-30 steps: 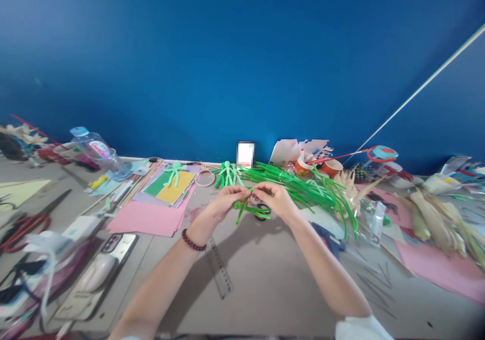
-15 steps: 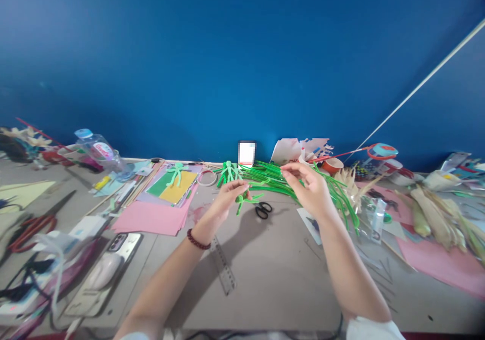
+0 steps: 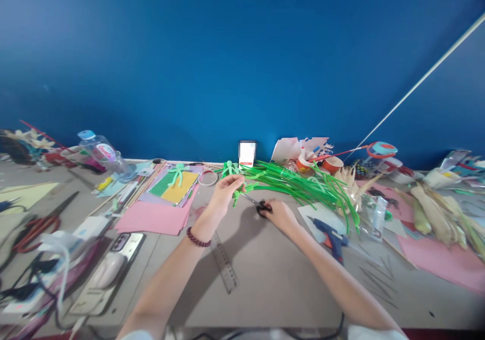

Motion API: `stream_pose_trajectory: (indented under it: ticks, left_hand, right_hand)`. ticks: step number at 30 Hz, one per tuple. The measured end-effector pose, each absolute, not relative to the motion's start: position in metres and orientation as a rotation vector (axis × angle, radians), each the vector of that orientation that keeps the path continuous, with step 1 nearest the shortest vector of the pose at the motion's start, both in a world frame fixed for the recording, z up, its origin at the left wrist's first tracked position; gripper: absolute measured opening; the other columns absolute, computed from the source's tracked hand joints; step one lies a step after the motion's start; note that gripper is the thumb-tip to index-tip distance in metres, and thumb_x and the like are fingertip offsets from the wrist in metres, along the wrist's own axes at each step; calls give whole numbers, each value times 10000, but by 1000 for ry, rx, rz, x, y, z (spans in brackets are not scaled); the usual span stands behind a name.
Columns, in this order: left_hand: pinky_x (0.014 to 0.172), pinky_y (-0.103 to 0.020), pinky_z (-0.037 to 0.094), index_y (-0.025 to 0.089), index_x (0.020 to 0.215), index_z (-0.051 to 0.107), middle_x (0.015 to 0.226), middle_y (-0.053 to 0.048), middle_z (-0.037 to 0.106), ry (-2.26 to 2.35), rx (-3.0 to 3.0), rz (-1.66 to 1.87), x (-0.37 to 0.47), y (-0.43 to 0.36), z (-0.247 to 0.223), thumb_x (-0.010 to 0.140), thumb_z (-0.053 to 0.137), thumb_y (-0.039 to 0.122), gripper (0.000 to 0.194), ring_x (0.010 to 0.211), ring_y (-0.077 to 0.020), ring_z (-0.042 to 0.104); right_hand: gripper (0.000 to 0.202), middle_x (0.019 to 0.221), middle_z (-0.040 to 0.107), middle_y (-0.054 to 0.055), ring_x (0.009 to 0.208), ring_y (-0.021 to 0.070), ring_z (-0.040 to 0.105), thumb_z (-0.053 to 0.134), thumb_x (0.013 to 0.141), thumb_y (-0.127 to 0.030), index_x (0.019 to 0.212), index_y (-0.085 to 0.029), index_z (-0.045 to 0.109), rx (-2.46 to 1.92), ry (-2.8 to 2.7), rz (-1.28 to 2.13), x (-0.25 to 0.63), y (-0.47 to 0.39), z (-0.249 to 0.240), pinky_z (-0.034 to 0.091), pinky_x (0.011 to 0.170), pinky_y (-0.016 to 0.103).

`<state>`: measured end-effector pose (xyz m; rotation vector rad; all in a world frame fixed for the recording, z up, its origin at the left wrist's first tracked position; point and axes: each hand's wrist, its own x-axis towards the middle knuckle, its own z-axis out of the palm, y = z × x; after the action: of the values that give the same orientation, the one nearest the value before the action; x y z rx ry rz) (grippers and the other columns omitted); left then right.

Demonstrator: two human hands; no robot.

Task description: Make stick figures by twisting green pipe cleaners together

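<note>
Pinched in my left hand [image 3: 226, 192] is a small green pipe-cleaner piece [image 3: 253, 176], its bent ends sticking out to the right and below the fingers. My right hand [image 3: 279, 212] has its fingers on the black handles of the scissors [image 3: 261, 208], whose blades point left toward the green piece. Behind the hands lies a large bundle of green pipe cleaners [image 3: 299, 181]. A light green figure [image 3: 229, 168] is partly hidden behind my left hand, and another figure [image 3: 176, 174] lies on coloured sheets to the left.
A clear ruler [image 3: 224, 264] lies below my left hand. A blue glue gun [image 3: 331, 238] is beside my right forearm. Pink paper [image 3: 151, 217], a phone [image 3: 108, 274] and a bottle [image 3: 100, 150] are at left. A small white screen [image 3: 247, 154] stands at the wall.
My right hand has moved down and left from the pipe-cleaner bundle onto the scissors, uncovering the glue gun. My left hand has risen slightly, still holding the green piece.
</note>
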<state>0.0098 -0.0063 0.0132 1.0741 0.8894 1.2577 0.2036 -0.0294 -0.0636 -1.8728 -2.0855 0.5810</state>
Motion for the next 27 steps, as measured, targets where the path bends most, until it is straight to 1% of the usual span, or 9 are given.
stream_pose_trajectory:
  ticks: [4,8,10,13,15,19,22,24,27]
  left_hand:
    - [575,-233,393,172,668,649,564,12,575,893,1150,1312,10,-4,11,698,690,326,162,545,-94,516]
    - [591,-241,400,172,667,637,574,8,581,900,1168,1363,10,-3,9,718,680,329,171,559,-100,531]
    - [594,-241,404,174,690,633,585,10,587,890,1160,1379,9,-2,9,727,676,324,160,563,-100,539]
    - [580,-233,402,179,717,634,597,9,594,882,1139,1364,9,-2,9,735,673,316,143,566,-98,544]
    - [539,-224,384,179,698,631,602,3,594,909,1112,1355,8,-2,10,735,671,320,152,561,-97,536]
    - [445,-211,310,175,655,620,621,-1,586,996,1035,1410,5,-3,17,721,672,309,158,527,-81,494]
    - [421,-200,273,171,641,605,642,-2,580,1010,981,1452,1,-2,20,710,679,303,166,553,-75,494]
    - [404,-197,244,173,646,600,649,-1,578,1002,942,1459,-2,0,20,699,690,320,180,558,-72,488]
    - [372,-206,178,177,681,617,660,9,574,1031,917,1428,-4,3,16,653,732,341,203,498,-54,424]
  right_hand:
    - [117,896,651,72,811,191,607,599,765,-253,838,-172,644,-1912,-2098,532,201,-29,-64,379,673,248]
    - [120,756,650,52,716,189,615,585,756,-295,768,-177,605,-1864,-1995,589,202,-29,-69,378,590,247]
    - [147,664,635,25,608,171,607,569,758,-328,784,-183,575,-1793,-1861,730,203,-29,-74,385,527,240]
    - [204,533,585,-36,397,126,527,554,743,-373,836,-196,511,-1632,-1584,1101,199,-29,-82,376,397,220]
    - [253,493,557,-63,348,110,495,576,709,-407,822,-202,480,-1498,-1397,1294,194,-29,-88,372,347,205]
    - [332,535,553,-67,357,84,486,625,656,-465,777,-198,469,-1336,-1131,1396,184,-30,-95,365,322,186]
    - [376,617,574,-55,374,64,475,645,650,-498,788,-205,456,-1225,-1009,1331,181,-29,-94,365,338,183]
    - [401,632,569,-54,385,62,471,651,654,-520,800,-212,441,-1181,-977,1273,181,-29,-92,369,354,186]
    - [429,626,543,-57,401,64,459,670,651,-533,813,-220,426,-1116,-1038,1269,179,-31,-88,367,373,190]
